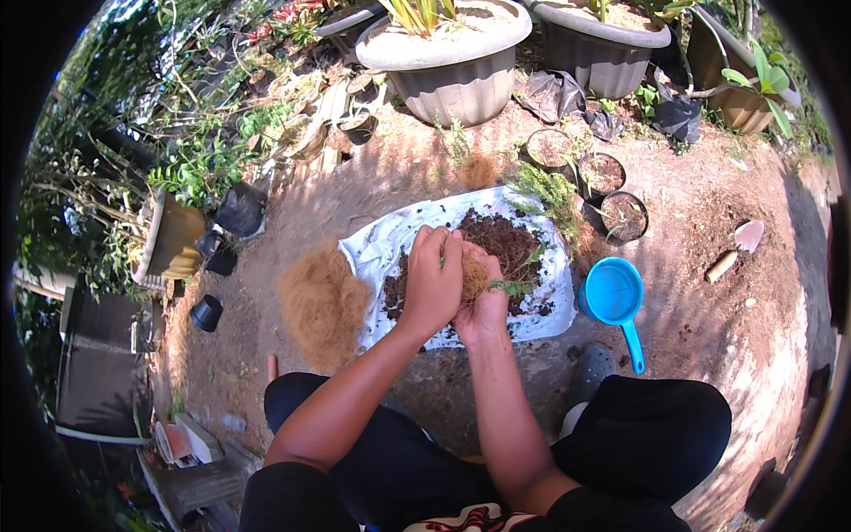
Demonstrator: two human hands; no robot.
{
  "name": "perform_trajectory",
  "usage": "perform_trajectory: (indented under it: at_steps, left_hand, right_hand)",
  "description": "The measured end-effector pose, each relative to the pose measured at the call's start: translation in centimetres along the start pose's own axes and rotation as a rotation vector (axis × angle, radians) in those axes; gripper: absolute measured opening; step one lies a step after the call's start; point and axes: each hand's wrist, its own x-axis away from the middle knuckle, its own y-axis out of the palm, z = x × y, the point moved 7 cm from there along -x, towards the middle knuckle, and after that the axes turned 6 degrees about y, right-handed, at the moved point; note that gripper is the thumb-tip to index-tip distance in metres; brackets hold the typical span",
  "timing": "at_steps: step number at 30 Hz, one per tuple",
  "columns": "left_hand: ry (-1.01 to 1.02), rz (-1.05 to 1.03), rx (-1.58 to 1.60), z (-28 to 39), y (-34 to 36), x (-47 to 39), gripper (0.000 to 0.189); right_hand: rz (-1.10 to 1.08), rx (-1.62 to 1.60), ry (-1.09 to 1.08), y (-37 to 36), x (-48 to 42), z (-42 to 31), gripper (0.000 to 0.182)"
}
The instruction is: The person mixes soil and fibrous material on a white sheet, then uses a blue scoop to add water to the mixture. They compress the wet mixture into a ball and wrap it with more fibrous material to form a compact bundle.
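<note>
In front of me, my left hand and my right hand are cupped together around a clump of brown coir-like fibre. A green leafy sprig sticks out of the clump on the right. My left fingers cover part of the fibre, so whatever is inside it is hidden. Both hands are above a white plastic sheet that bears dark soil mixed with roots. Left of the sheet, touching its edge, lies a large heap of loose brown fibre.
A blue dipper stands right of the sheet, and a hand trowel lies farther right. Feathery green cuttings rest at the sheet's far edge near small black pots. Large planters line the back. A small black pot lies left.
</note>
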Motion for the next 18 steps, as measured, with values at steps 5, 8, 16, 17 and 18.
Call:
perform_trajectory:
  at_steps: [5, 8, 16, 17, 18]
  left_hand:
    - [-0.225, -0.019, 0.451, -5.6, 1.1, 0.6, 0.028]
    - [-0.398, -0.093, 0.691, -5.4, 1.5, 0.7, 0.023]
    - [-0.768, -0.140, 0.984, -4.0, -0.1, 1.3, 0.028]
    - [-0.826, -0.157, 0.978, -4.2, -0.1, 1.6, 0.030]
    - [-0.887, -0.173, 0.972, -4.4, -0.2, 2.1, 0.032]
  right_hand:
    - [-0.092, 0.277, -0.234, 2.2, 0.8, -1.1, 0.020]
    - [-0.143, 0.443, -0.372, 2.8, 1.2, -1.7, 0.022]
    - [-0.345, 0.944, -0.542, 6.2, 2.9, -1.8, 0.039]
    - [-0.387, 1.023, -0.539, 6.7, 3.1, -1.8, 0.043]
    - [-0.428, 1.103, -0.532, 7.3, 3.4, -1.9, 0.048]
